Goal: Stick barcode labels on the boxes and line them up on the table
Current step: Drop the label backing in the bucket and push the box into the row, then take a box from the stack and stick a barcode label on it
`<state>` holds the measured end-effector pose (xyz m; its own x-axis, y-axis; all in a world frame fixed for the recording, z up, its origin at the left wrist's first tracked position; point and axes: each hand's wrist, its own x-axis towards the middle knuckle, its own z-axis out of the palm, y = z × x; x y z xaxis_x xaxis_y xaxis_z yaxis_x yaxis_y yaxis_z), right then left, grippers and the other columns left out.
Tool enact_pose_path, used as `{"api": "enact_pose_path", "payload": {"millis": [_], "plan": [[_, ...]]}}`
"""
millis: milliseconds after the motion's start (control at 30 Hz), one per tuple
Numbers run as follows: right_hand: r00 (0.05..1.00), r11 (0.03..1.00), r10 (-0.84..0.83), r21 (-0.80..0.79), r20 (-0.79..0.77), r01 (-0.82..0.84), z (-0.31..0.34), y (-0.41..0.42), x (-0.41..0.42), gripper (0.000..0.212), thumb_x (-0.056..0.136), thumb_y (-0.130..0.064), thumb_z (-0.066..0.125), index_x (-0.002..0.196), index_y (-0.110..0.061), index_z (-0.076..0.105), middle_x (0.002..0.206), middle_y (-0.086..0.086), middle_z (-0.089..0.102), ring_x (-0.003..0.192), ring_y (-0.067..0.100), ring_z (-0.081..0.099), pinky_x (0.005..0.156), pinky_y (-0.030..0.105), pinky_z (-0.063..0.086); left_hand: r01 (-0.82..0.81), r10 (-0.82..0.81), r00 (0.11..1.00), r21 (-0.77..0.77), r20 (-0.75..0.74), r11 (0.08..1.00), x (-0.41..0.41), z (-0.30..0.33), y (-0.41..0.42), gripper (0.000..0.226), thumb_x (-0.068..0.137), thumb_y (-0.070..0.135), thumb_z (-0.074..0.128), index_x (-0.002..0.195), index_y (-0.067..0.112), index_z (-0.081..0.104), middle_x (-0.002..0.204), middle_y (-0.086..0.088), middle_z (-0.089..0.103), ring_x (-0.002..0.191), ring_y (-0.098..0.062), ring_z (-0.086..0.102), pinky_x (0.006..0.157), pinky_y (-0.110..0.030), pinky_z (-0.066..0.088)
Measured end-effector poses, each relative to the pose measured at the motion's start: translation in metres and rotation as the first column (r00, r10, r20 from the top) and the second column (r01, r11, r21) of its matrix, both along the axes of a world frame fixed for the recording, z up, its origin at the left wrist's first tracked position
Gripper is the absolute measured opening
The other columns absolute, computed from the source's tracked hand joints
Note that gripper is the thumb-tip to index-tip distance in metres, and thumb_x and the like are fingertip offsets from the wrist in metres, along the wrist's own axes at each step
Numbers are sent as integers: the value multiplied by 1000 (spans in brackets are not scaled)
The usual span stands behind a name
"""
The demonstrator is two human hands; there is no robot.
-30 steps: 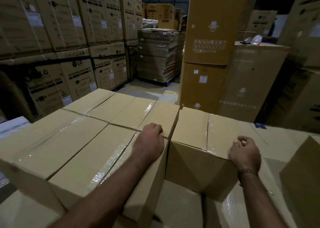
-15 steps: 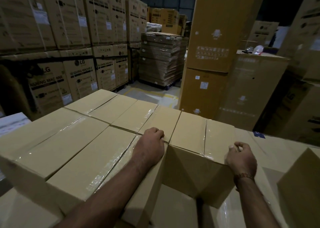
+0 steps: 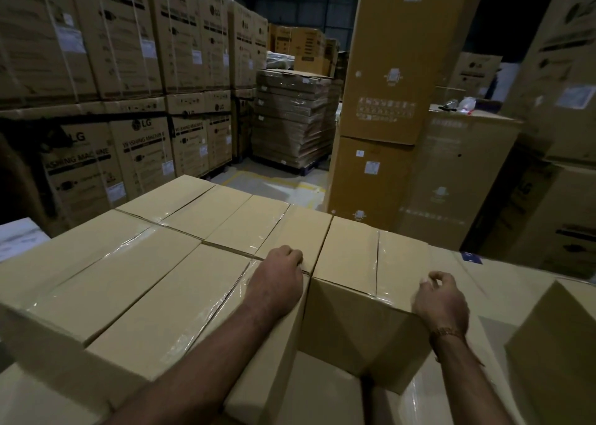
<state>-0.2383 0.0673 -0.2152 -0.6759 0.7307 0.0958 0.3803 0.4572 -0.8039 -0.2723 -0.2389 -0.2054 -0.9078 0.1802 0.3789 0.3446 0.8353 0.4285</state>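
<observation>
Bracing left hand (image 3: 279, 279) curled on row (image 3: 135, 282), right hand (image 3: 442, 299) gripping end box (image 3: 371, 279) corner, closing gap.

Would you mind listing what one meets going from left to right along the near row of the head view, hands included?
Block of taped boxes → left hand → box being lined up → right hand → separate box at the right edge.
</observation>
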Motion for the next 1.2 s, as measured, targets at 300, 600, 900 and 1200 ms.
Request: {"api": "enact_pose_path", "payload": {"millis": [300,600,900,1200], "plan": [[996,981,39,184,83,-54,35,-8,26,42,103,-30,66,142,-18,59,139,15,59,125,37,58,100,51,53,25,-16,997,-113,79,993,14,26,1,29,110,36,45,121,16,63,119,-4,62,108,-24,57,91,-42,52],[993,957,15,285,115,-48,71,-7,108,37,102,-31,66,136,-19,65,138,12,59,123,32,58,100,45,54,64,-66,997,-42,-37,997,73,49,18,37,103,40,60,137,25,63,135,2,65,122,-20,58,100,-42,53],[992,939,53,333,113,-88,97,27,209,33,101,-36,67,129,-19,71,132,9,68,119,29,63,89,31,46,181,-186,973,-51,-136,982,154,91,94,44,101,43,64,141,25,60,139,0,63,133,-23,51,107,-45,49],[993,958,88,268,75,-105,107,83,303,30,97,-42,66,122,-27,72,123,0,71,112,22,66,99,48,58,311,-313,942,-30,-123,950,236,95,211,48,102,45,61,144,24,58,142,0,62,132,-24,52,106,-45,49]]}}
